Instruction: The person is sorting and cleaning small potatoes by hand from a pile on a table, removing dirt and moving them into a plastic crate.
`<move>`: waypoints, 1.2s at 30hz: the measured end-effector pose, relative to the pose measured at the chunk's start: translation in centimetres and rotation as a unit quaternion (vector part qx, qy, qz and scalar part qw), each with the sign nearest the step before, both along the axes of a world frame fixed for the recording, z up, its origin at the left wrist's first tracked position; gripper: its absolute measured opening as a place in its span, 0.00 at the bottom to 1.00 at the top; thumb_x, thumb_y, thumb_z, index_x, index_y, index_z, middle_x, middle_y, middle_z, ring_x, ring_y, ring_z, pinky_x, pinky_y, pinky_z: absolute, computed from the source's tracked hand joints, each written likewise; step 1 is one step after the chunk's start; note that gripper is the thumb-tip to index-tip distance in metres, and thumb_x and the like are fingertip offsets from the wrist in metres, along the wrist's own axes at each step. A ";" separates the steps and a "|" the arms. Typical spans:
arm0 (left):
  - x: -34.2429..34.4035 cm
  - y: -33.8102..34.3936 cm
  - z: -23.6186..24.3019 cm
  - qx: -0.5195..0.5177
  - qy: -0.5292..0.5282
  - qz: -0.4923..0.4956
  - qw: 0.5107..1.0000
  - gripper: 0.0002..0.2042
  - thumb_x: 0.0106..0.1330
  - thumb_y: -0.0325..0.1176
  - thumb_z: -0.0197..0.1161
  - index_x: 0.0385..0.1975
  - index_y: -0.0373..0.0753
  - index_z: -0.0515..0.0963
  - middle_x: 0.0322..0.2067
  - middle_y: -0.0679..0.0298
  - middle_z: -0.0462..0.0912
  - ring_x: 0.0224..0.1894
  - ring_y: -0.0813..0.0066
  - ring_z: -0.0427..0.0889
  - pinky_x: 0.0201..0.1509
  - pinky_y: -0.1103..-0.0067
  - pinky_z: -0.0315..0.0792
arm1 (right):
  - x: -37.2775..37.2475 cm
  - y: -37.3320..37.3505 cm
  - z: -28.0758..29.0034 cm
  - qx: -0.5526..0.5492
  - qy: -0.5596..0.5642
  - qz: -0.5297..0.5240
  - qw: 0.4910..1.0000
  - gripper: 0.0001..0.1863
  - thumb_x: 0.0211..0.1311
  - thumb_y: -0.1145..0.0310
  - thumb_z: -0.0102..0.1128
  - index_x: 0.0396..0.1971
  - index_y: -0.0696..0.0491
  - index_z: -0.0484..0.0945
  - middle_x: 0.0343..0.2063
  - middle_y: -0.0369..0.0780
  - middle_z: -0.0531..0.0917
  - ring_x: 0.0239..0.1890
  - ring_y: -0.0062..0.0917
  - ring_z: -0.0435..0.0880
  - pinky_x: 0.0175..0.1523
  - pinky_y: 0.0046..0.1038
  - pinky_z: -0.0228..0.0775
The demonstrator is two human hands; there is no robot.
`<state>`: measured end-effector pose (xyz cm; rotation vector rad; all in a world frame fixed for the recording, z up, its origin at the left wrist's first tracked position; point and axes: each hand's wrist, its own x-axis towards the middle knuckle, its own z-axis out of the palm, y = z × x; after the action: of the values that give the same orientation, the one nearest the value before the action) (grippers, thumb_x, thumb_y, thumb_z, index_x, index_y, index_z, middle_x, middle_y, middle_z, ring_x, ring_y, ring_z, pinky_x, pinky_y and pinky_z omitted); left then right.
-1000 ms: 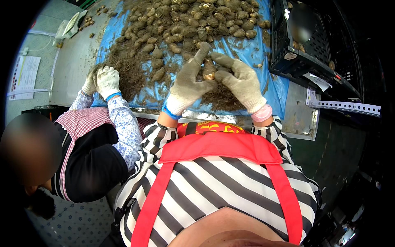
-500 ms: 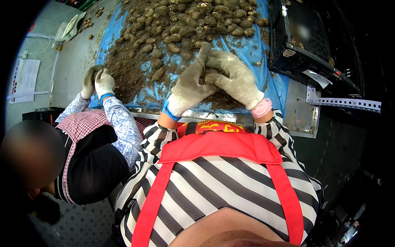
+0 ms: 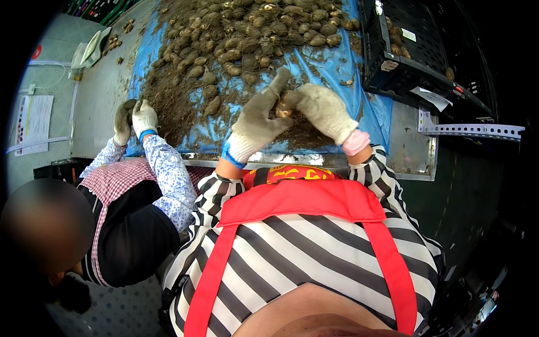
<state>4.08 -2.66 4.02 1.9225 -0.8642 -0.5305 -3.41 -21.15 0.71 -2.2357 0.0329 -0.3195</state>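
Both gloved hands meet over the blue plastic sheet (image 3: pixel 359 126). My left hand (image 3: pixel 258 121), with a blue band at the wrist, is closed round a brown tuber (image 3: pixel 284 111), thumb side against it. My right hand (image 3: pixel 325 112), with a pink band, has its fingers curled against the same tuber from the right. Loose soil and root fibres (image 3: pixel 174 106) lie beside them on the sheet, and a heap of dirty, hairy tubers (image 3: pixel 252 31) spreads beyond.
The sheet covers a metal table (image 3: pixel 101 90). Black crates (image 3: pixel 404 62) with tubers stand at the right, above a perforated white metal bar (image 3: pixel 471 129). A co-worker (image 3: pixel 129 219) works at my left, their gloved hands (image 3: pixel 135 118) together. A few tubers (image 3: pixel 112 42) lie at the back left.
My hands have shifted slightly downward in view and my right hand has turned round the tuber, which shows again between them. The co-worker's hands stay together, a little lower in view.
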 end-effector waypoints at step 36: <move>-0.5 0.8 -3.5 -0.365 0.514 0.015 0.776 0.40 0.71 0.41 0.65 0.75 0.29 0.51 0.61 0.51 0.73 0.59 0.63 0.80 0.64 0.65 0.79 | -0.2 0.2 1.2 0.109 -0.064 0.101 0.987 0.34 0.57 0.57 0.76 0.63 0.49 0.78 0.69 0.48 0.72 0.74 0.38 0.66 0.76 0.38 0.59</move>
<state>3.55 -1.89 0.53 0.7044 -0.2143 -0.9228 -3.63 -20.95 1.92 -1.9776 -0.2153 -0.3302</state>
